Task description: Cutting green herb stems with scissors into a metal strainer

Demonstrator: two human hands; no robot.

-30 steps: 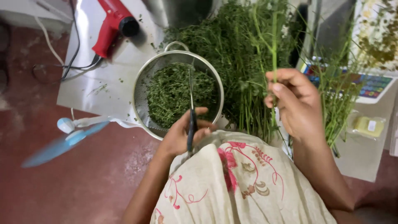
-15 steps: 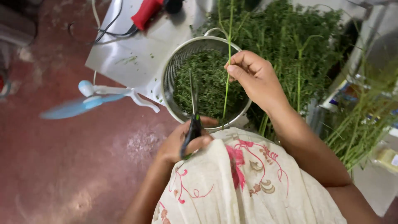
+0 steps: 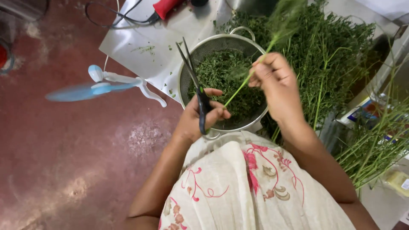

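Note:
My left hand (image 3: 200, 114) grips black-handled scissors (image 3: 192, 74) with the blades spread, pointing away over the rim of a metal colander (image 3: 189, 68). The colander holds chopped green herb leaves (image 3: 221, 76). My right hand (image 3: 275, 81) pinches a long green herb stem (image 3: 251, 76) over the colander; the stem's lower end reaches toward my left hand and its leafy top rises blurred toward the top of the view. A big pile of uncut herb stalks (image 3: 328, 55) lies just right of the colander.
A steel sheet (image 3: 140, 38) under the colander lies on a red floor (image 3: 64, 149). A small white and blue fan (image 3: 102, 83) spins at the left. A red tool (image 3: 168, 6) with a black cord sits at the top. More stalks (image 3: 375, 145) lie at right, over boxes.
My right hand has carried the stem from the herb pile to above the colander. The scissors have lifted and opened beside it. The view has shifted.

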